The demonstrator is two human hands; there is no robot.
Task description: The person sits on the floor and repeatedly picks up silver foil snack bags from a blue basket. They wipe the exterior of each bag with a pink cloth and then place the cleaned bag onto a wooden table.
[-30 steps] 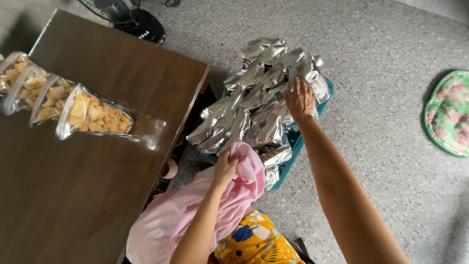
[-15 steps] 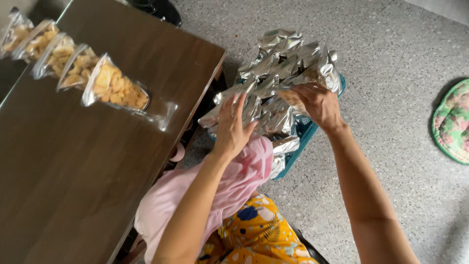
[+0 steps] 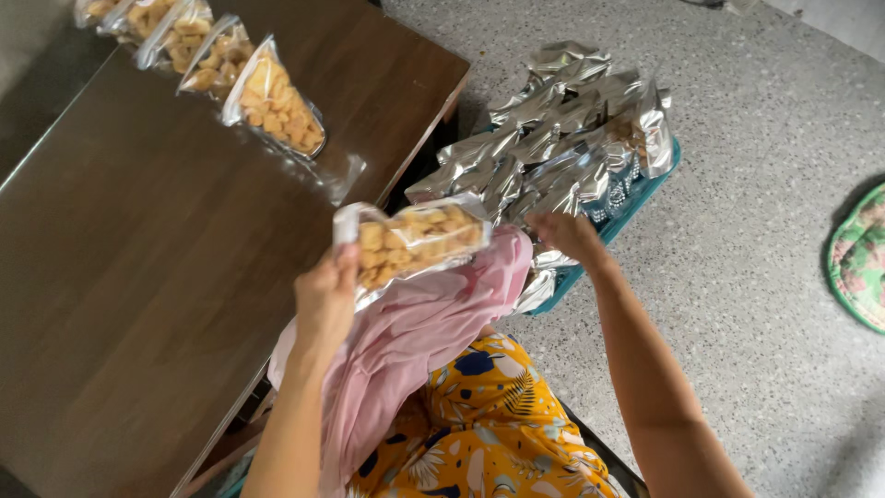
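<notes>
A teal crate (image 3: pixel 645 189) stands on the speckled floor (image 3: pixel 765 277) just beside the table's near corner. It is heaped above its rim with silver foil pouches (image 3: pixel 562 138), lying at mixed angles; what is inside them cannot be seen. On the brown table (image 3: pixel 138 277) a row of clear pouches (image 3: pixel 221 65) runs along the far edge, each filled with yellow-orange snack pieces and standing tilted against the next.

The left hand (image 3: pixel 324 300) holds one snack pouch (image 3: pixel 419 240) in the air over the table's edge, between the table and the crate. Fingers and thumb are closed on its left end. The pouch lies roughly level, its clear face up and silver backing showing along the lower edge, filled with pale golden chunks; its top strip is flat and empty.

The right hand (image 3: pixel 567 235) rests at the near side of the foil heap, fingers curled down among the pouches. Whether it grips one cannot be told.

A pink cloth (image 3: pixel 415 341) lies over the lap below the held pouch, above a yellow flowered garment (image 3: pixel 489 433). The near and middle stretch of the tabletop is bare wood. A green patterned cushion (image 3: pixel 862 258) lies at the right border, well apart from the crate, with open floor between them
</notes>
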